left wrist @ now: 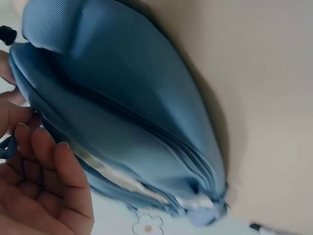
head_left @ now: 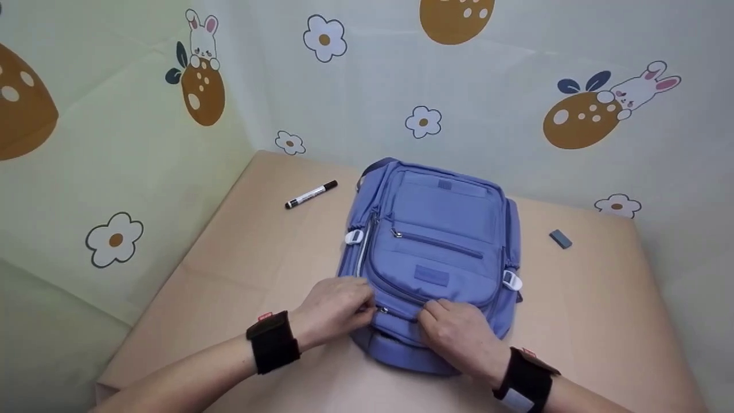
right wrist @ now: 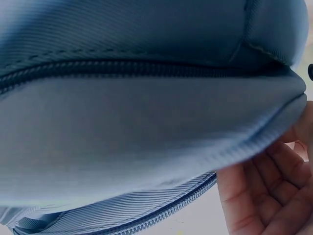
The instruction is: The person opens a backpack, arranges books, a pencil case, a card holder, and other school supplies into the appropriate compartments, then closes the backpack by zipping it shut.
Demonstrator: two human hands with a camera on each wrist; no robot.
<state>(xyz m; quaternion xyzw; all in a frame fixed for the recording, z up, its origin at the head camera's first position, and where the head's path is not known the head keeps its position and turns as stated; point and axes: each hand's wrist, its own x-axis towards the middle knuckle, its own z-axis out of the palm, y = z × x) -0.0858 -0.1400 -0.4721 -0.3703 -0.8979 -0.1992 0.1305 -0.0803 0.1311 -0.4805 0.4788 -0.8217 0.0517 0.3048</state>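
Note:
A blue backpack lies on the table with its zippered front face up and its bottom toward me. At its lower left front, my left hand pinches the pocket's edge near a metal zipper pull. In the left wrist view the left hand's fingers are curled, and whether they hold cloth or a zipper tab is hidden. My right hand grips the same pocket's edge farther right. Beside the cloth in the right wrist view, its fingers bend inward; a dark zipper runs along the fabric.
A black-and-white marker lies left of the backpack. To its right is a small dark grey block. Patterned cloth hangs behind the beige table and along its left side.

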